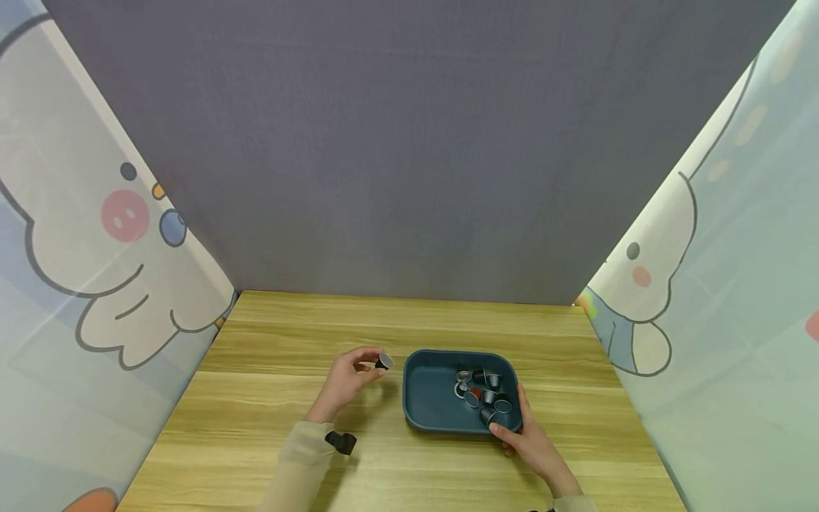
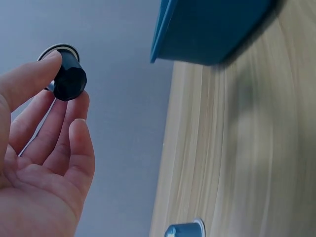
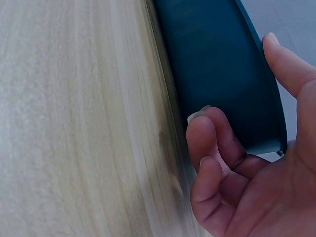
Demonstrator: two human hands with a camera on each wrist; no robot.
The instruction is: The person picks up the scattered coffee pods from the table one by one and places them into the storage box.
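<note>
My left hand [image 1: 343, 382] pinches a dark coffee capsule [image 1: 384, 361] between thumb and fingertips, above the table just left of a dark blue tray [image 1: 429, 392]. In the left wrist view that capsule [image 2: 70, 81] has its dark body toward the camera, with the rimmed end behind. The right hand [image 1: 528, 441] grips the tray at its near right corner. From the right wrist, the thumb lies at the rim and curled fingers touch or nearly touch the outer wall [image 3: 222, 64]. Several coffee capsules [image 1: 489, 397], mostly dark and one red, lie jumbled in the tray's right half.
Another blue capsule [image 2: 184, 230] lies on the wooden table [image 1: 307, 320], at the bottom edge of the left wrist view. A grey panel [image 1: 409, 178] rises behind the table. Cartoon-printed sheets [image 1: 83, 213] flank both sides.
</note>
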